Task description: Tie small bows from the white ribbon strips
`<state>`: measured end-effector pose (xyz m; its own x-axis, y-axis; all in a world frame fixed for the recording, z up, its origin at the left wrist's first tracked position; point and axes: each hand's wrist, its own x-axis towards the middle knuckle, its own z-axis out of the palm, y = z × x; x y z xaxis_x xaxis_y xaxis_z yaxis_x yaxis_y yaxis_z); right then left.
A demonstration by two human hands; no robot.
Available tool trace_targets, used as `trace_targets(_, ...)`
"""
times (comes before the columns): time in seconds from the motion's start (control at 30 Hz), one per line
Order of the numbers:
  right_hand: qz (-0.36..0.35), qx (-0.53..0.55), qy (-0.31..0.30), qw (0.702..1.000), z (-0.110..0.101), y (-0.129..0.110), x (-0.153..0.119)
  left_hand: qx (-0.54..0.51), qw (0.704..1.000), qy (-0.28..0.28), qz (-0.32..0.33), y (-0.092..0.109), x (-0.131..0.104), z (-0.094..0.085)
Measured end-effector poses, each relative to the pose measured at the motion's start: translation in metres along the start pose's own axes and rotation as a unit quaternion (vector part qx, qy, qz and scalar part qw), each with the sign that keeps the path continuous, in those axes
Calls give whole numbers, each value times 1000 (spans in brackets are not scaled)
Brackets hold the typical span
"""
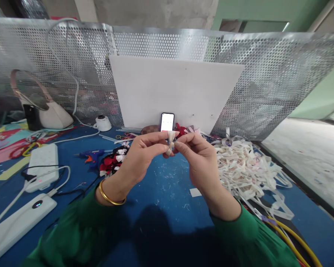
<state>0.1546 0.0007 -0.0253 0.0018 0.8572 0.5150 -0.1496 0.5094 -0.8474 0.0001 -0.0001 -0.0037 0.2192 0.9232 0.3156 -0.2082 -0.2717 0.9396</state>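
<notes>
Between my two hands, above the middle of the blue table [167, 185], is a small cream ribbon bow [171, 138]. My left hand [144, 154] pinches its left side between thumb and fingers. From the other side, my right hand [199, 155] grips it with thumb and forefinger. The fingertips hide part of the bow. Close by on the right lies a big loose heap of cream and white ribbon strips [245, 167]. Red, black and white bows [114, 159] are piled to the left of my left wrist.
A phone [167, 121] leans on a white board [178, 92] behind my hands. Leftward lie a blue glue gun [91, 156], a power strip [43, 167], a power bank [22, 222], cables and a handbag [52, 115]. Yellow-handled scissors [292, 237] rest at front right. Perforated metal sheeting [267, 81] stands behind.
</notes>
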Motion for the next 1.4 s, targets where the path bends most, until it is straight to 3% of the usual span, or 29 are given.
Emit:
trace_targets(0.1, -72, -104, 32, 991, 1, -6, -3, 23, 1000, 1, 7, 1, -1, 1)
trace_targets(0.17, -155, -194, 39, 968, 0, -8, -5, 28, 1000, -7, 6, 2, -1, 1)
trace_targets(0.27, -269, -300, 2, 915, -5, -9, -4, 31, 999, -16, -2, 3, 0, 2)
trace_targets(0.33, -304, -332, -32, 893, -10, -9, -2, 34, 999, -15, -3, 3, 0, 1)
trace_targets(0.53, -285, -333, -81, 895, -16, -15, 2, 42, 998, -35, 21, 4, 0, -3)
trace_targets(0.87, -292, -359, -92, 882, -16, -18, 2, 132, 988, -27, 74, 8, -6, -2)
trace_targets(0.97, -313, -417, -90, 849, -15, -20, 0, 219, 970, -12, 103, 12, -8, 0)
trace_targets(1.1, -362, -523, -135, 760, -15, -23, 1, 309, 935, 1, 175, 10, -8, 1)
trace_targets(1.17, -372, -549, -159, 731, -15, -23, 3, 332, 923, 1, 193, 8, -7, 1)
trace_targets(1.23, -360, -522, -157, 757, -14, -21, 4, 342, 919, -1, 197, 8, -7, 1)
trace_targets(1.3, -319, -434, -118, 834, -13, -17, 6, 330, 928, -1, 174, 9, -6, 1)
trace_targets(1.4, -190, -233, -54, 952, -9, -11, 5, 280, 952, -8, 126, 12, -6, 1)
